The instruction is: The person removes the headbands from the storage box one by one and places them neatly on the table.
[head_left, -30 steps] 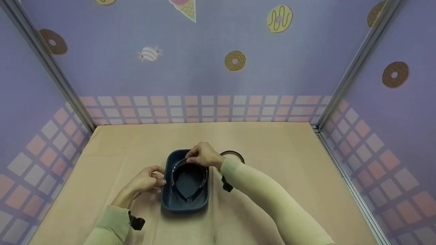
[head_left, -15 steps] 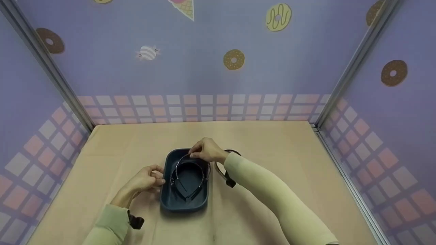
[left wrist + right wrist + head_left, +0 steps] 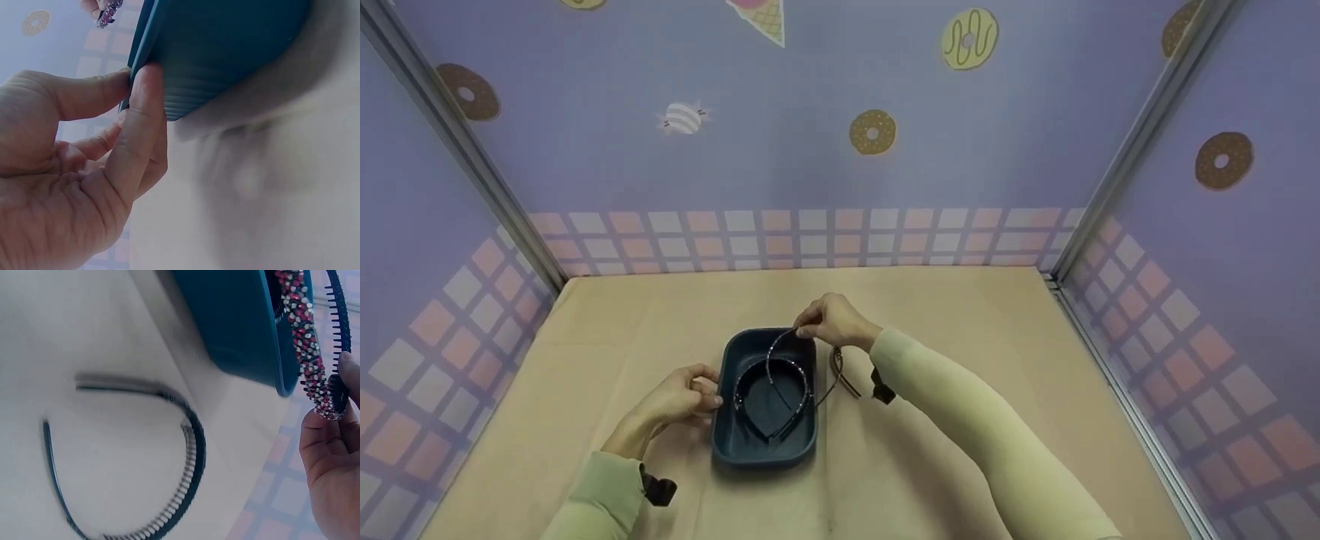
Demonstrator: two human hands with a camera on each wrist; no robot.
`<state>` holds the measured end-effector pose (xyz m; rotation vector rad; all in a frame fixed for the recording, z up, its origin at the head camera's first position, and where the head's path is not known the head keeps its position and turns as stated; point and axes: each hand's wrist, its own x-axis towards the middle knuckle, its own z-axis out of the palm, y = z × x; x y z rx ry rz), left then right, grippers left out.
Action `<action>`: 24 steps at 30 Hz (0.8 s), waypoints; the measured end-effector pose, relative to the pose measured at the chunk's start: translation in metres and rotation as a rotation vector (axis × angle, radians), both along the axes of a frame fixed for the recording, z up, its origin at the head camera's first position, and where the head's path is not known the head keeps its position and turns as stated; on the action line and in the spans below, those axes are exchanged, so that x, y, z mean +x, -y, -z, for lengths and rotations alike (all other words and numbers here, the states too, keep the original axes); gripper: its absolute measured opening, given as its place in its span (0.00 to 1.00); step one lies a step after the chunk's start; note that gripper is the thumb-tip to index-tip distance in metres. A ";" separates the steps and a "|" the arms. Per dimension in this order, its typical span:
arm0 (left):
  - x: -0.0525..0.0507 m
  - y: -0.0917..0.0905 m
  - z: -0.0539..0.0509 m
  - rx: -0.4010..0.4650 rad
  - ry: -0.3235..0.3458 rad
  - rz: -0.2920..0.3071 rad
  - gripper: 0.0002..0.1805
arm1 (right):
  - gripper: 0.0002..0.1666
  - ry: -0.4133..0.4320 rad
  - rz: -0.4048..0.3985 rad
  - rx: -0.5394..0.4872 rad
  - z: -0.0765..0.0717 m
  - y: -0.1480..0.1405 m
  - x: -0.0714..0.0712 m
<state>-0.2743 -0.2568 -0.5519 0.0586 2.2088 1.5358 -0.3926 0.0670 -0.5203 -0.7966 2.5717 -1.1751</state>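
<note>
A dark teal tub [image 3: 721, 442] stands on the table, its rim pinched between the thumb and fingers of my left hand [image 3: 682, 394]; the left wrist view shows this grip on the tub wall [image 3: 225, 50] closely. My right hand [image 3: 836, 322] is above the tub's far right corner, pinching the top of a thin beaded headband [image 3: 769, 360] that hangs tilted over the tub. Its red, white and dark beads show in the right wrist view, where the headband [image 3: 304, 337] has inner teeth. Another dark headband [image 3: 737, 390] lies inside the tub.
Right of the tub, dark headband parts [image 3: 847, 381] show beside my right forearm. The right wrist view shows a toothed black headband [image 3: 197, 467] on the table; whether a second overlaps it, I cannot tell. Patterned walls with metal corner posts [image 3: 1140, 142] surround the table.
My right hand has moved right and away from me, drawing the beaded headband apart from the one in the tub. My left hand stays at the tub's left rim.
</note>
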 end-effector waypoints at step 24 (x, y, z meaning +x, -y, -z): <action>-0.001 0.000 0.000 -0.045 0.009 0.003 0.25 | 0.08 0.002 0.081 0.026 0.007 -0.063 -0.016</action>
